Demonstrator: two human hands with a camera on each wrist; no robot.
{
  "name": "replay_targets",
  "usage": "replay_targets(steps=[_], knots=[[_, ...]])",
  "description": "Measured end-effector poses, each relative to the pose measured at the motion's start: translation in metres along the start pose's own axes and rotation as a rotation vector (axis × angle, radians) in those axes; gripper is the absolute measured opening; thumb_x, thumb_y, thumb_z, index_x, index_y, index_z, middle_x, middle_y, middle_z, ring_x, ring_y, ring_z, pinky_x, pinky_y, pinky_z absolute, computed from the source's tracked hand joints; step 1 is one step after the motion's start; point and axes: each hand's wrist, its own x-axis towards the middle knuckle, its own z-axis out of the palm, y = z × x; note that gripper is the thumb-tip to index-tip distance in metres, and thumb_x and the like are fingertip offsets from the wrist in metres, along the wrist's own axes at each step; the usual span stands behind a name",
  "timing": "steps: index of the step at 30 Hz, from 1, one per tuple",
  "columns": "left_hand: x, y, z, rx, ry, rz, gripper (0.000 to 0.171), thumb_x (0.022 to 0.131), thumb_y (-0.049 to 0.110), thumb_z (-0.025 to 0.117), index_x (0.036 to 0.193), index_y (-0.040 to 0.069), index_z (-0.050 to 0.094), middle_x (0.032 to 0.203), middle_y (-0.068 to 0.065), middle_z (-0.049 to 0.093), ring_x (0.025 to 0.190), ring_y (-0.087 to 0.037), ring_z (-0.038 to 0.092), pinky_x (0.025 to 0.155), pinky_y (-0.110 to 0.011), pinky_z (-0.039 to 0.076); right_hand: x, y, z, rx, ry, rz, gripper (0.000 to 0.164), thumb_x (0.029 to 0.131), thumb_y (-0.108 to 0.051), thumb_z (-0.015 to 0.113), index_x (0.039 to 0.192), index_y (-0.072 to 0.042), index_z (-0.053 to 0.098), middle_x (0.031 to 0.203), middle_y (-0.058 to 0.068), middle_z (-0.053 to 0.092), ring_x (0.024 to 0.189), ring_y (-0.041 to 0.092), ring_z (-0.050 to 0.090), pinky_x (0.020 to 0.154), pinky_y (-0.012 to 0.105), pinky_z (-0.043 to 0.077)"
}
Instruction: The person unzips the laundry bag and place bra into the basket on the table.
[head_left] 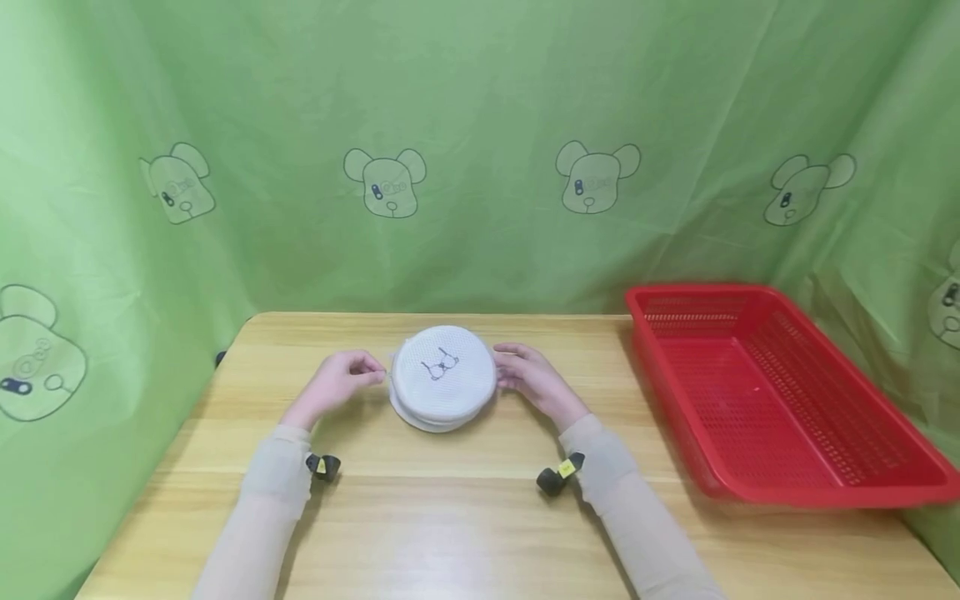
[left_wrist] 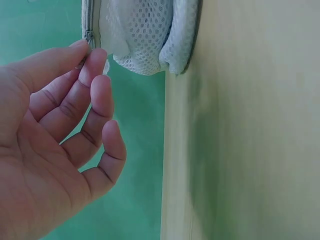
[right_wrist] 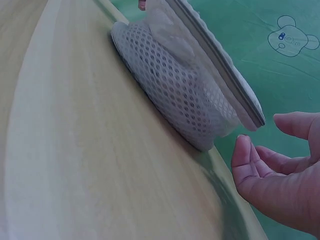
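Note:
A round white mesh laundry bag [head_left: 444, 392] with a bra drawn on its lid stands on the wooden table, near the back edge. At its left side my left hand [head_left: 337, 385] pinches the zipper pull [left_wrist: 89, 36] between thumb and index finger; the other fingers are loosely bent. The zipper [right_wrist: 220, 52] runs around the upper rim, and the mesh wall [right_wrist: 170, 82] below it sags and creases. My right hand [head_left: 534, 382] is beside the bag's right side, fingers relaxed. In the right wrist view, a small gap separates its fingertips from the rim.
A red plastic basket [head_left: 712, 454] with perforated walls stands on the right of the table [head_left: 420, 533]. Green curtains [head_left: 480, 258] with bear-head prints hang behind and at both sides. A small black device is worn on each wrist.

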Motion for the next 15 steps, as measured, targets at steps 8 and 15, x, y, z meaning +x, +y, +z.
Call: replay_targets(steps=[8, 15], knots=[[0.014, -0.001, -0.003, -0.043, 0.045, -0.040, 0.023, 0.091, 0.023, 0.067, 0.106, 0.006, 0.067, 0.103, -0.011, 0.070, 0.096, -0.023, 0.063, 0.090, -0.039, 0.052, 0.004, -0.001, 0.006, -0.021, 0.002, 0.000, 0.050, 0.097, -0.015, 0.057, 0.141, 0.003, 0.041, 0.104, 0.003, 0.062, 0.084, 0.012, 0.061, 0.076, 0.023, 0.055], [0.027, 0.000, 0.000, -0.053, 0.083, -0.051, 0.025, 0.092, 0.024, 0.066, 0.108, 0.005, 0.067, 0.105, -0.013, 0.070, 0.096, -0.023, 0.063, 0.089, -0.038, 0.053, 0.007, -0.001, 0.016, -0.021, -0.009, 0.003, 0.050, 0.100, -0.016, 0.051, 0.144, 0.003, 0.037, 0.131, 0.017, 0.054, 0.091, 0.013, 0.061, 0.080, 0.024, 0.054]])
